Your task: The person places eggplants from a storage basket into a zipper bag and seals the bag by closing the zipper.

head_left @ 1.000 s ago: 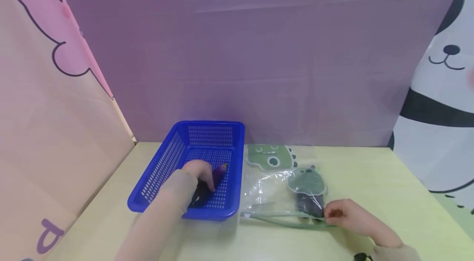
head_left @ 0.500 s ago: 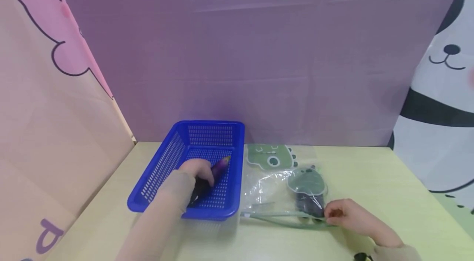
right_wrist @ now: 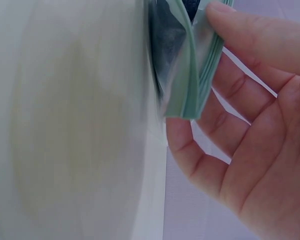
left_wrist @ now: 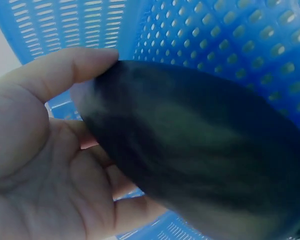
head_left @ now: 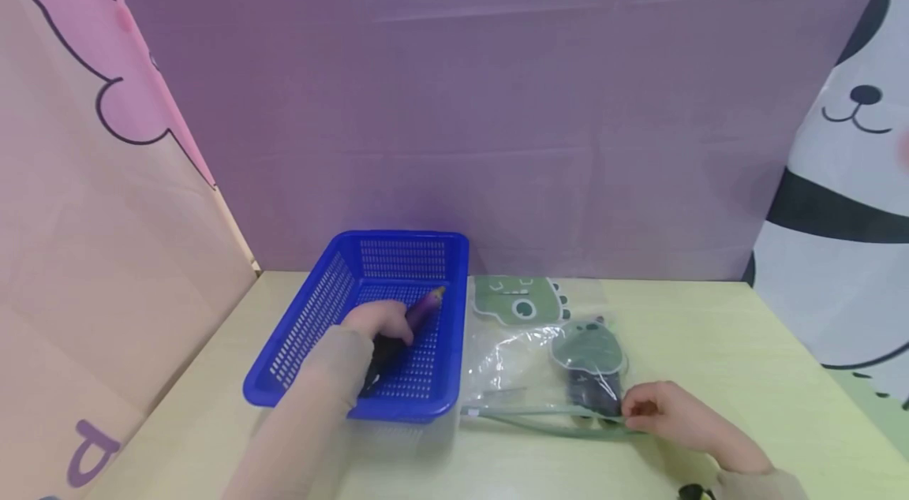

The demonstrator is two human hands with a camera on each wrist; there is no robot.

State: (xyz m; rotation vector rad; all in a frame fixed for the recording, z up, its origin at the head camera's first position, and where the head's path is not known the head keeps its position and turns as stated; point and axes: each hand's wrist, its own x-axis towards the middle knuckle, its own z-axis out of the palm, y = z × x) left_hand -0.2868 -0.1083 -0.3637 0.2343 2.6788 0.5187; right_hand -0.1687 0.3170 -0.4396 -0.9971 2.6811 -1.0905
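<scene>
My left hand (head_left: 376, 320) reaches into the blue basket (head_left: 461, 326) and grips a dark purple eggplant (head_left: 426, 304). In the left wrist view, the thumb and fingers curl around one end of the eggplant (left_wrist: 190, 145), which spreads across the frame. At the right, my right hand (head_left: 663, 409) pinches the green zip edge of a clear zip bag (head_left: 504, 358). The right wrist view has the thumb and fingers on the corner of that green strip (right_wrist: 190, 95). A dark object (head_left: 592, 391) lies inside the bag, partly behind a printed green dinosaur figure.
Both basket and bag rest on a pale wooden table (head_left: 710, 350). A purple backdrop (head_left: 497, 129) rises behind, with a printed panel (head_left: 106, 248) at left and a panda panel (head_left: 845, 263) at right. A small black and yellow item (head_left: 694, 492) shows at the bottom right.
My left hand has raised the eggplant slightly and its stem end has moved up and right within the basket. The right hand and the bag have stayed in place.
</scene>
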